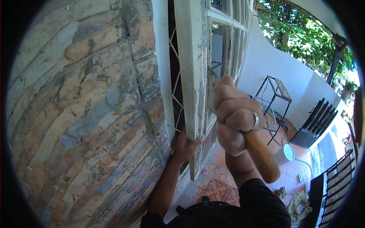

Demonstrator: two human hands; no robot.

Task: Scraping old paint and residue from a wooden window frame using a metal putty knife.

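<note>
My right hand (236, 114) is closed round the wooden handle (263, 156) of a scraper. Its flat metal blade (211, 85) rises past my knuckles, close to the face of the white window shutter (200, 95); whether it touches cannot be made out. Along the shutter's stile the paint is chipped and flaking, with bare patches showing. Lower down, my left hand (186, 147) grips the shutter's edge, thumb on the near face and the other fingers hidden behind it. Glass panes (222, 41) sit in the shutter's upper part.
A stone-clad wall (95, 114) fills the left side. Behind the shutter runs a metal grille (175, 83). To the right stand a metal-framed stool (279, 89), a white bucket (285, 154), a stack of black slatted metal (315, 121) and a black railing (334, 186). Crumpled cloth (299, 205) lies on the tiles.
</note>
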